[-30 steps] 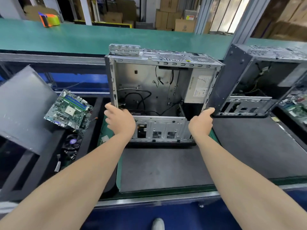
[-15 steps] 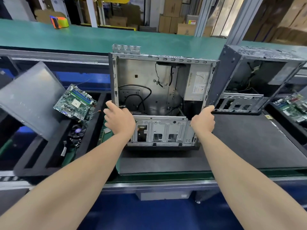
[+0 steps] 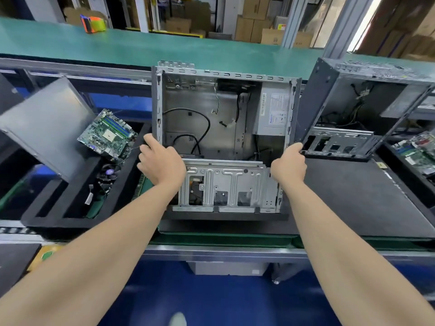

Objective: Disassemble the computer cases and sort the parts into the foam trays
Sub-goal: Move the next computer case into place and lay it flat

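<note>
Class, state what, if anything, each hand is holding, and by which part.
The left hand grips the left side edge of the open grey metal computer case; the right hand grips its right side edge.

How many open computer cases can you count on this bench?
2. The middle case stands upright, with the left hand and right hand holding its side edges. The right case stands beside it. Others may lie out of frame.

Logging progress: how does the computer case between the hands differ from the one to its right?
The centre case is gripped at its sides by the left hand and right hand; the right case stands untouched. The centre case is silver inside, the right case dark. Both are open, with cables inside.
</note>
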Demonstrator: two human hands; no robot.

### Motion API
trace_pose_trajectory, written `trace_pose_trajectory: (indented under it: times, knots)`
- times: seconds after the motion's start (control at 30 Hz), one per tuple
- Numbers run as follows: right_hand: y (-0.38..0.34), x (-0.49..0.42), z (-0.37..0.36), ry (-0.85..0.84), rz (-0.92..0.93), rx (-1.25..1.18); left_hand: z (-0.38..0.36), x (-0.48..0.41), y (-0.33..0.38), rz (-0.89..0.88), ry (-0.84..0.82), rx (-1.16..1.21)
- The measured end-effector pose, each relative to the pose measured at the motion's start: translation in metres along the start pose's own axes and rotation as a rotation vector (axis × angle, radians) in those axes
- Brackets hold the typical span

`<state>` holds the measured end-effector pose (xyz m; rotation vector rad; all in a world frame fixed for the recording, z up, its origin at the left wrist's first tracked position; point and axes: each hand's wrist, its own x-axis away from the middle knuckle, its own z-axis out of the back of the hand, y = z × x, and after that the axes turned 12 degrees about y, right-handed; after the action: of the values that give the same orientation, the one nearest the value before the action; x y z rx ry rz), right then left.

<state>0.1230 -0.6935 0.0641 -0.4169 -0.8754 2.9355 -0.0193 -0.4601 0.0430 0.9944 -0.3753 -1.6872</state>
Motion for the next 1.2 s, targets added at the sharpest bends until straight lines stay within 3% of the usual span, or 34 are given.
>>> trace_pose_trajectory:
  times: [0.3, 0.73, 1.2]
  knots:
    - [-0.012, -0.029, -0.027, 0.020, -0.071, 0.003, -0.035, -0.021, 0.011, -0.088, -0.154, -0.123]
    - [-0.019, -0.050, -0.069, -0.057, -0.110, 0.111, -0.081, -0.038, 0.014, -0.042, -0.344, -0.319]
    - [-0.018, -0.062, -0.092, -0.061, -0.097, 0.163, -0.097, -0.042, 0.012, -0.034, -0.368, -0.379]
